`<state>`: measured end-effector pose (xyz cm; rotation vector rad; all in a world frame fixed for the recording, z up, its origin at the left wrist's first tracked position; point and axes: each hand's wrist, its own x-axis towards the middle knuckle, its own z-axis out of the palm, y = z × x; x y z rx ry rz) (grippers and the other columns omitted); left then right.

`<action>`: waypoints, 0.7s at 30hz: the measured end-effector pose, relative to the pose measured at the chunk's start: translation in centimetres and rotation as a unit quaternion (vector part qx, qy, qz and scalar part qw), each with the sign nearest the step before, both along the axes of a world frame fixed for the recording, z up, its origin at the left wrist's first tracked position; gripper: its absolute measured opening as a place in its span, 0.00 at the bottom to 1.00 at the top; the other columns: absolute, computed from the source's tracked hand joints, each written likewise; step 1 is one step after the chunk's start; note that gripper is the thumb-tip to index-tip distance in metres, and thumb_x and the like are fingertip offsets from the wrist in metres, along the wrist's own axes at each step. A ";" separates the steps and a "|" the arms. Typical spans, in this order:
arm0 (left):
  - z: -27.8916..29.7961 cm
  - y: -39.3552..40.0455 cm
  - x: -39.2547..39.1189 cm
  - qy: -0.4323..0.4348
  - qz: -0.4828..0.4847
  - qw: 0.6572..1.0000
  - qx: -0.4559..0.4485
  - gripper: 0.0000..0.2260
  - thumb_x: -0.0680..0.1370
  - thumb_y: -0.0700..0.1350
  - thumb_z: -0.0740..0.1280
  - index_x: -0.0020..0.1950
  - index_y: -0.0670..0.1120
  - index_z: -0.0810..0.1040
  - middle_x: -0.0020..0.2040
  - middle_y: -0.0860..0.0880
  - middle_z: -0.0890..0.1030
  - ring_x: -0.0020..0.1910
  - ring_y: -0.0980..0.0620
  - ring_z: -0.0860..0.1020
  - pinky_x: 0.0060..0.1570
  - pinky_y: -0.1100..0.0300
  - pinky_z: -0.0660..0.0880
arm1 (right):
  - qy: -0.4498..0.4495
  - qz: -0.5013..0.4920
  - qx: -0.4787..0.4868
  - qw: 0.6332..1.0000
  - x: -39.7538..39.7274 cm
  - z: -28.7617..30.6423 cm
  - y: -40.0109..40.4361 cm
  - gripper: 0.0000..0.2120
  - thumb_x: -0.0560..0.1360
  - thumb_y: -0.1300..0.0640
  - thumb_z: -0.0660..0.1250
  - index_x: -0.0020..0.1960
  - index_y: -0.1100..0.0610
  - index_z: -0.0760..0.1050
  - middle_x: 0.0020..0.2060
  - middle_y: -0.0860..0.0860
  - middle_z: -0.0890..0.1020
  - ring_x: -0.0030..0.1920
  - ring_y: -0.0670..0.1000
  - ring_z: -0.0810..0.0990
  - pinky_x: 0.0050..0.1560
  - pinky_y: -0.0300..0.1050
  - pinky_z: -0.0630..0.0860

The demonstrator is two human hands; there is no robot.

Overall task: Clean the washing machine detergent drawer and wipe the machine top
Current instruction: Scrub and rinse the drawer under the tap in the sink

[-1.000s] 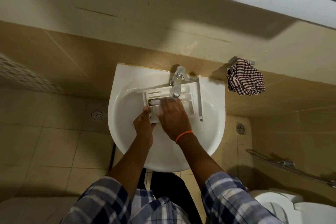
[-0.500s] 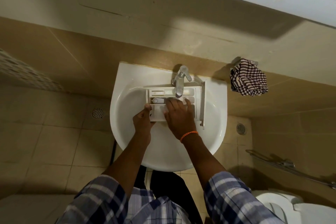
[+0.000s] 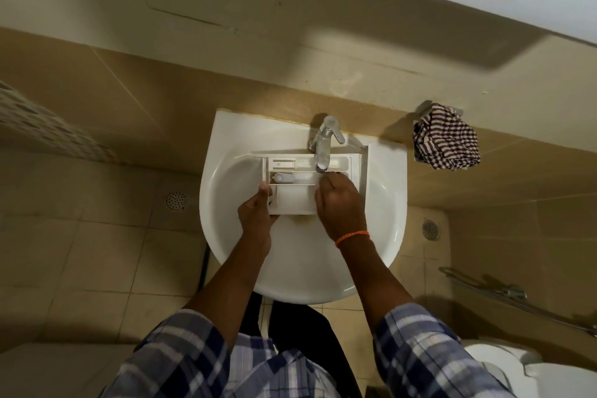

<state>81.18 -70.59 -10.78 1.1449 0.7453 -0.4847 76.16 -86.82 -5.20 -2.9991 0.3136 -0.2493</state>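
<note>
Head view: the drawer [image 3: 295, 199] lies in the sink [image 3: 226, 191] under the tap [image 3: 323, 152], my left hand [image 3: 256, 212] grips its edge, right hand [image 3: 340, 203] fingers curl inside, so I would rub every compartment.

A home bathroom: white washbasin [image 3: 300, 255] with tap [image 3: 324, 147], toilet [image 3: 529, 368], tiled floor [image 3: 97, 255].

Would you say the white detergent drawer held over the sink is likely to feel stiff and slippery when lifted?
The detergent drawer looks like rigid moulded plastic, so probably stiff and light. Under the tap it may be wet, so possibly slippery; the left hand grips its edge.
</note>
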 end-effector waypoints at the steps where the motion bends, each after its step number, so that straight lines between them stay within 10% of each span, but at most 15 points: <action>1: 0.2 -0.2 0.0 -0.003 -0.002 1.000 0.002 0.21 0.82 0.52 0.73 0.69 0.39 0.82 0.65 0.44 0.84 0.63 0.43 0.83 0.41 0.57 0.86 | -0.012 -0.026 -0.006 1.000 -0.2 0.0 -0.1 0.08 0.82 0.59 0.64 0.52 0.62 0.81 0.49 0.59 0.82 0.50 0.61 0.80 0.56 0.55 0.78; 9: 1.3 -1.3 0.5 -0.024 -0.018 0.999 0.021 0.19 0.83 0.50 0.72 0.70 0.40 0.81 0.56 0.50 0.85 0.55 0.50 0.84 0.36 0.61 0.84 | 0.022 -0.018 0.034 0.999 -0.3 0.0 1.9 0.19 0.86 0.51 0.60 0.73 0.56 0.77 0.64 0.60 0.81 0.66 0.62 0.77 0.71 0.60 0.72; 21: 0.9 0.9 -0.7 -0.061 -0.033 0.996 0.062 0.20 0.83 0.53 0.72 0.66 0.39 0.83 0.60 0.45 0.86 0.58 0.49 0.85 0.41 0.59 0.86 | -0.041 -0.101 0.008 0.994 -1.9 0.4 2.9 0.17 0.83 0.60 0.61 0.68 0.65 0.76 0.62 0.64 0.80 0.64 0.64 0.78 0.68 0.57 0.76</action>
